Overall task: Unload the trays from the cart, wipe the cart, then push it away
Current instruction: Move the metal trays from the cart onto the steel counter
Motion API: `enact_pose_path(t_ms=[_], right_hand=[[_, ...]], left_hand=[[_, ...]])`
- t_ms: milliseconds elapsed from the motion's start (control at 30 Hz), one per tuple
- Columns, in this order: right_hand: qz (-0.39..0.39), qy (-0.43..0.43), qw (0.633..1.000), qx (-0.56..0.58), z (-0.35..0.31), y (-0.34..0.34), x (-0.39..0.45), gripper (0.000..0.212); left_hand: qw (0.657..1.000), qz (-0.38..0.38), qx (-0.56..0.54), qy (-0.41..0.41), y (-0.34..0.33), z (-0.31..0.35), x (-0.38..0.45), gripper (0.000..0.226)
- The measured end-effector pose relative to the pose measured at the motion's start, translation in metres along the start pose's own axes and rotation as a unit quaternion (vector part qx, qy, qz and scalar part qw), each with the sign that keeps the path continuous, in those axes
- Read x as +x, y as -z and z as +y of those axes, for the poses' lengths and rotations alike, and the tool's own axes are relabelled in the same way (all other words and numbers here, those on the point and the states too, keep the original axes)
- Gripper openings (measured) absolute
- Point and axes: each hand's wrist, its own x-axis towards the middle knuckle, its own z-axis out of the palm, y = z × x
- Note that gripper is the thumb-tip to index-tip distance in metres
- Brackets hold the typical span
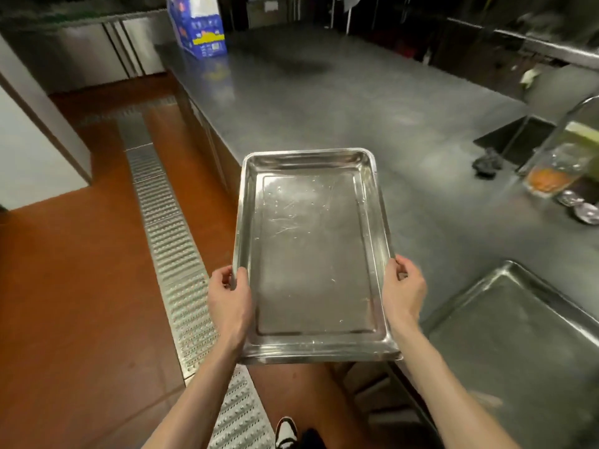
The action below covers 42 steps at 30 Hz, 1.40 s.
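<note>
From the head camera, you hold a steel tray (311, 254) out in front of you, its far end over the tabletop (372, 102) edge and its near end over the floor. Your left hand (230, 303) grips the left rim, your right hand (403, 293) the right rim, thumbs on top. A second tray (518, 335) lies on the tabletop at right. A dark lump (486, 165), perhaps a cloth, sits near the sink (518, 137).

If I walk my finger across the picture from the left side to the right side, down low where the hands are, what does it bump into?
Orange floor → metal drain grate → left hand → held tray → right hand → second tray lying on the steel counter.
</note>
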Motion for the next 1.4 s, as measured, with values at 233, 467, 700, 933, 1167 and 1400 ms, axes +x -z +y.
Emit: enact_pose_path(t_ms=[233,467,700,933,1167,1400], right_hand=[[0.140,-0.054,0.989,-0.001,0.022,0.054,0.003,0.028],[0.253,-0.095,0.963,0.005,0.046,0.121,-0.011,0.027],[0.326,-0.141,0.935,-0.002,0.077,0.192,-0.022,0.030],[0.395,-0.180,0.900,0.036,0.126,0.257,-0.022,0.024],[0.420,-0.211,0.882,0.032,0.174,0.289,-0.024,0.037],[0.418,-0.258,0.869,0.069,0.203,0.290,-0.036,0.018]], left_hand=[[0.990,-0.137,-0.008,-0.023,-0.065,0.011,0.004,0.016],[0.964,-0.263,-0.002,-0.048,-0.138,0.023,-0.027,0.017],[0.937,-0.342,0.018,-0.063,-0.200,0.023,-0.086,0.018],[0.908,-0.411,0.034,-0.066,-0.253,0.012,-0.146,0.023],[0.884,-0.460,0.050,-0.062,-0.292,-0.007,-0.186,0.020],[0.874,-0.472,0.095,-0.063,-0.312,-0.033,-0.196,0.021]])
